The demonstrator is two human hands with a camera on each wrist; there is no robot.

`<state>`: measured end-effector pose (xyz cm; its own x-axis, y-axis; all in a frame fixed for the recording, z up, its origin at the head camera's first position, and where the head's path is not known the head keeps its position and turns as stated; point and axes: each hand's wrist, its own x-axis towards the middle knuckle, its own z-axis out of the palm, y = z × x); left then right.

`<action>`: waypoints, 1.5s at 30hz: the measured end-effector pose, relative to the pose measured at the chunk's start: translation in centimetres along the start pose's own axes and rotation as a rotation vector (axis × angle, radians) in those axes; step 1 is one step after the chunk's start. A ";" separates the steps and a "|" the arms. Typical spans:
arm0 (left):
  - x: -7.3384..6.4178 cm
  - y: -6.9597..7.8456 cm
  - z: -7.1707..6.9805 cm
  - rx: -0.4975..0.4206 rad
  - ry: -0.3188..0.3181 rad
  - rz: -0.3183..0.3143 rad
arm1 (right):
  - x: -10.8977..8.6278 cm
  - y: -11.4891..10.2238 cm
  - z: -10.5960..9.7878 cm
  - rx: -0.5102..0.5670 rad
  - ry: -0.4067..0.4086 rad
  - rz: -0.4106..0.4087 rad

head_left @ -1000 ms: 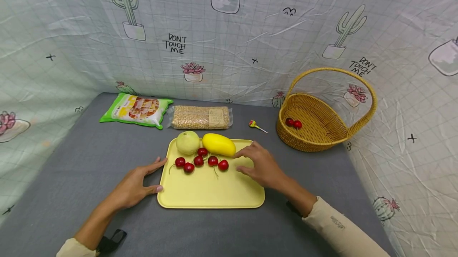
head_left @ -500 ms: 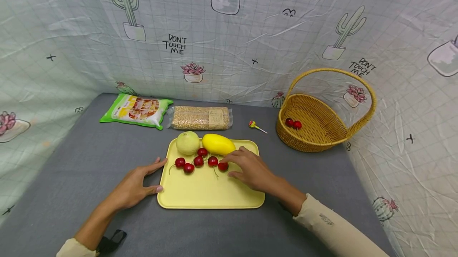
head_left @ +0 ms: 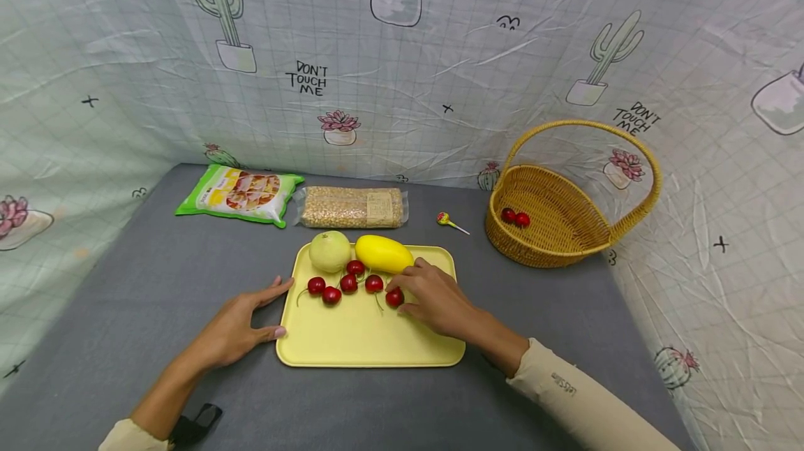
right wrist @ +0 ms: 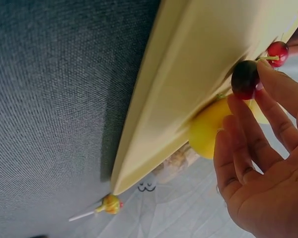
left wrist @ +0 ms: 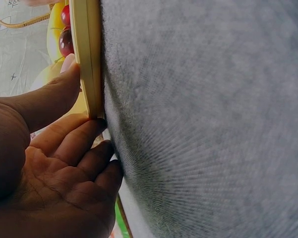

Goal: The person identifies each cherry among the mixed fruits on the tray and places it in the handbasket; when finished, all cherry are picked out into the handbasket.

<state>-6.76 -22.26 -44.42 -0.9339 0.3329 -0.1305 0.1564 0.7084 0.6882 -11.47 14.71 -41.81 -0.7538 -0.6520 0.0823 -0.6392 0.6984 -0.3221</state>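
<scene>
Pinching rightmost cherry (head_left: 395, 298) on tray (head_left: 364, 339), at L end of R grip (head_left: 433, 301); touching L rim w/ spread L grip (head_left: 235, 327).

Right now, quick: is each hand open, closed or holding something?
Left hand: open, touching the left edge of the yellow tray.
Right hand: closed, pinching a red cherry.

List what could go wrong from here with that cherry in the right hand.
The round cherry pinched in the right hand might slip and roll across the tray. That hand could also nudge the neighbouring cherry or the yellow fruit. The left hand, at the tray's edge, might shift it.
</scene>
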 end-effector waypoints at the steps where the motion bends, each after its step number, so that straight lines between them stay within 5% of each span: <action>1: 0.0 0.0 0.0 0.001 0.000 0.000 | 0.0 0.0 0.0 -0.002 0.001 -0.001; 10: 0.0 0.1 -0.1 -0.005 0.000 -0.001 | -0.4 0.3 -0.1 0.038 0.010 0.019; 45: 0.0 0.1 0.0 -0.011 0.008 0.013 | -1.4 3.7 -4.0 0.184 0.261 0.071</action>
<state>-6.72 -22.23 -44.38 -0.9345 0.3368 -0.1156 0.1651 0.6973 0.6976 -13.38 19.36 -39.37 -0.8242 -0.4896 0.2847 -0.5634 0.6584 -0.4990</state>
